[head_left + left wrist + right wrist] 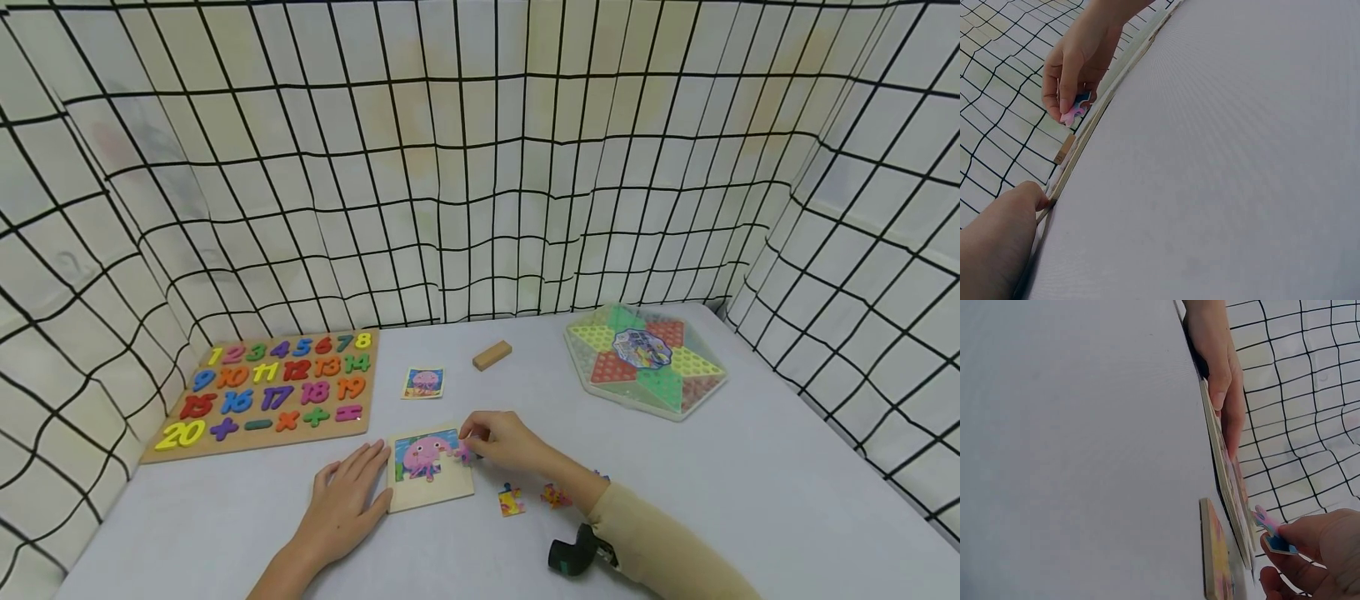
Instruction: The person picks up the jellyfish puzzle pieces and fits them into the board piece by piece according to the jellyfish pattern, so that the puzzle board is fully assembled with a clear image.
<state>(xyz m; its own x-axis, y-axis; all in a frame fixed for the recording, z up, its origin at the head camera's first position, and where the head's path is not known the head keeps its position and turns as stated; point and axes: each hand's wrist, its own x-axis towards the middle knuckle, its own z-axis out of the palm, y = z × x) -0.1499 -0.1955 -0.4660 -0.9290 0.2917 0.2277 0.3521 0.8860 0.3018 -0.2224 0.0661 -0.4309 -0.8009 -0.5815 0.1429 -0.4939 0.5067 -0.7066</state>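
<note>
My right hand [504, 442] pinches a pink and blue jigsaw piece [1267, 525] between thumb and fingers, over the right edge of a wooden puzzle board [431, 498]. A pink octopus picture partly fills the board's recess, its lower part showing bare wood. At the board's left edge rests my left hand [347, 502], fingers extended along the side. The left wrist view shows the pinched piece pointing downward below the fingertips. Loose on the table to the board's right lie a yellow jigsaw piece [512, 500] and a red-yellow piece [555, 497]; another is partly hidden by the right forearm.
Behind the board lie a small octopus picture card [423, 383] and a wooden block [492, 356]. A number board [262, 442] fills the left back; a hexagonal game board [645, 358] sits at the right. Black netting [465, 200] surrounds the table. A black object [572, 553] is beside the right sleeve.
</note>
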